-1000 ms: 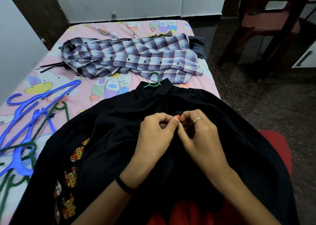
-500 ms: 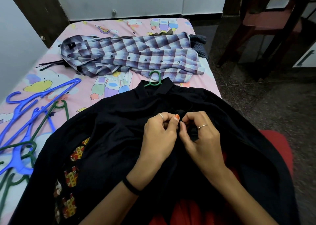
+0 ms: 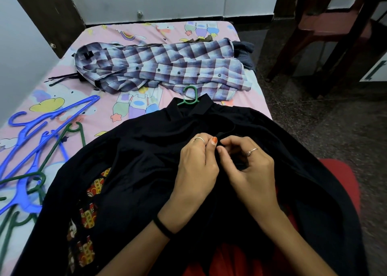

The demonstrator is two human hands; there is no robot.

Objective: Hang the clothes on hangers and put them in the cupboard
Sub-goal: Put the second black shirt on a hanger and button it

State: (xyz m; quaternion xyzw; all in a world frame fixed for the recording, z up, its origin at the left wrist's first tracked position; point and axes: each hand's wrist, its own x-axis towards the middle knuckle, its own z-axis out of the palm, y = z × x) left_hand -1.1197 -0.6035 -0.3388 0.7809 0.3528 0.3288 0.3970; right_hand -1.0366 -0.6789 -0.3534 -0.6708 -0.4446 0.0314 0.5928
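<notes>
Shirt: black shirt (image 3: 146, 166) spread over the near end of the bed (image 3: 171, 99) and the person's lap, collar at 12 o'clock.
Hanger: green hanger (image 3: 189, 96) hook pokes from the collar.
Left hand (image 3: 194, 171): fingers curled, pinching the shirt's front edge.
Right hand (image 3: 249, 171): fingers curled, pinching the same spot, thumb touching the left thumb.
Plaid shirt (image 3: 167, 68): flat at 12 o'clock, beyond the hook.
Spare hangers (image 3: 37, 150): blue and green heap at 9 o'clock.
</notes>
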